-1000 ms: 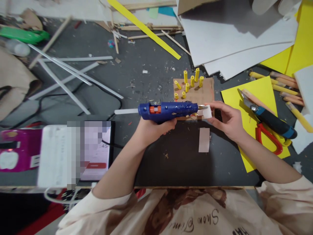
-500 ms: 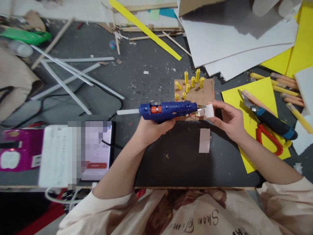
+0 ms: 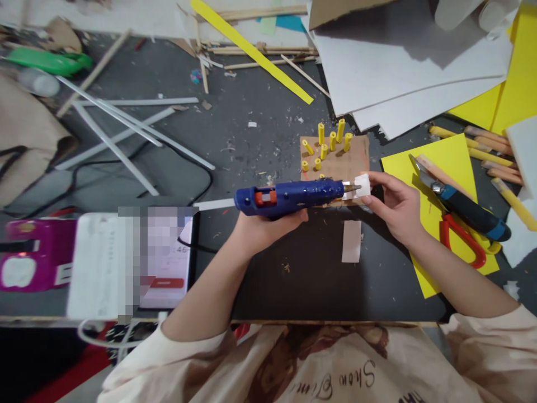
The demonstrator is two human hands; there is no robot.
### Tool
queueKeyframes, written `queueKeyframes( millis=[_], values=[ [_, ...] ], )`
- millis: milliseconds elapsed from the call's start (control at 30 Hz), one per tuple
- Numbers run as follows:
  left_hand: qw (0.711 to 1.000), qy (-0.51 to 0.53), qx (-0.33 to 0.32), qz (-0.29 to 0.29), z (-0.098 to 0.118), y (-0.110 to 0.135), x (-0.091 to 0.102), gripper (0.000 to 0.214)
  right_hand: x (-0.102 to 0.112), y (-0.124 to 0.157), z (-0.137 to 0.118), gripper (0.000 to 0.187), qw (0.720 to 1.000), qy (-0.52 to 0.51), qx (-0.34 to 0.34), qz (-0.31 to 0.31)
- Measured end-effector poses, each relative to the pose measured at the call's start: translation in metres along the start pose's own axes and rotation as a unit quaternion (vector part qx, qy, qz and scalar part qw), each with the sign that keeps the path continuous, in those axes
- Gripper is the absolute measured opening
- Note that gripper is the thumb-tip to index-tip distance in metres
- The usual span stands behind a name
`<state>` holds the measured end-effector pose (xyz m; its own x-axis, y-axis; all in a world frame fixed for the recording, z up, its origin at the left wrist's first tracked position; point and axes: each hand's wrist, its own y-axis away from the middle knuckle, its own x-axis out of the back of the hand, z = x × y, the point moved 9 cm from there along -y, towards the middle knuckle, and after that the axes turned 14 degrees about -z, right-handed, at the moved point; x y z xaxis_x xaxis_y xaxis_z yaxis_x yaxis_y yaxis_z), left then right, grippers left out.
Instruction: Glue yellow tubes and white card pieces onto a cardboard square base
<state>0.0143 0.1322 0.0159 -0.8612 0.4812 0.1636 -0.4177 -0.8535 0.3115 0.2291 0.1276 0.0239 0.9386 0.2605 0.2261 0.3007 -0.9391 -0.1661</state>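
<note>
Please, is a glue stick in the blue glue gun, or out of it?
Partly in: the white glue stick projects from the rear of the blue glue gun, held in the left hand.

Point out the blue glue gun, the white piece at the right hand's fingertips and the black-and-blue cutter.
Blue glue gun [image 3: 293, 198]: head view, on the middle of its body.
White piece [image 3: 364, 181]: head view, on its upper face.
Black-and-blue cutter [image 3: 469, 207]: head view, on its handle.

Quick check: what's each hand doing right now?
Left hand: closed around the blue glue gun.
Right hand: holding a small white piece between thumb and fingers, at the nozzle.
</note>
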Motion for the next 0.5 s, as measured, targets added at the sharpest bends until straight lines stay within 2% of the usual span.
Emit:
queueKeyframes(
  millis=[300, 500],
  values=[
    [0.999, -0.021, 0.03, -0.007, -0.0015, -0.0006, -0.0032, 0.018, -0.0002, 0.0003, 0.0018, 0.026, 1.0, 0.023, -0.011, -0.004],
    [0.999, -0.037, 0.023, -0.017, 0.0007, -0.0022, -0.0046, 0.02, -0.0008, 0.0009, 0.0022, 0.026, 1.0, 0.022, -0.015, -0.008]
  ],
)
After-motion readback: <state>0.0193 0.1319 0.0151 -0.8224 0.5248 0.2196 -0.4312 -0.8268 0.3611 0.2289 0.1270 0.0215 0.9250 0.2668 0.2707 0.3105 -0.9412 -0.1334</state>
